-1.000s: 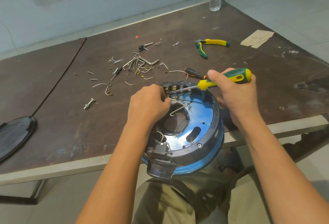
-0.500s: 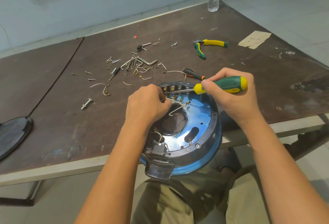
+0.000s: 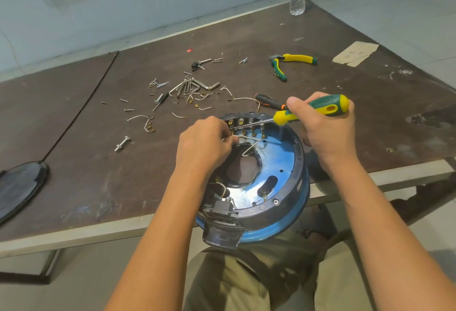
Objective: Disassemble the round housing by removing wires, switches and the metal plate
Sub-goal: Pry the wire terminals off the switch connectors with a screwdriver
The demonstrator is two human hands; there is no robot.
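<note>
Housing: the round housing (image 3: 299,162) stands tilted, its far rim at the near edge of the table (image 3: 246,39) and its lower end, by the look of it, propped on the person's lap.
Why so: I'd say the tilt turns the open inside up toward the face and gives both hands a way in.
Left hand: the left hand (image 3: 204,147) reaches over the housing's left rim, fingers curled, pinching a white wire (image 3: 249,149) just below the terminals. The wrist is bent down and the forearm runs straight up from the lap.
Right hand: the right hand (image 3: 323,133) is wrapped round the green and yellow screwdriver (image 3: 318,109), thumb on top and knuckles outward, held above the housing's right rim.
Screwdriver: it lies nearly level, with its shaft pointing left into the row of switches (image 3: 244,123) on the far wall. Whether the tip sits in a screw I cannot tell.
Judgement: one hand probably draws the wire taut while the other frees its terminal.
Plate: the blue metal plate (image 3: 278,160) is still fitted inside the housing.
Set aside: screws and hex keys (image 3: 190,87), cut wires (image 3: 145,121), pliers (image 3: 291,62) and a second screwdriver (image 3: 269,102) lie beyond the housing, within reach but out of the work.
</note>
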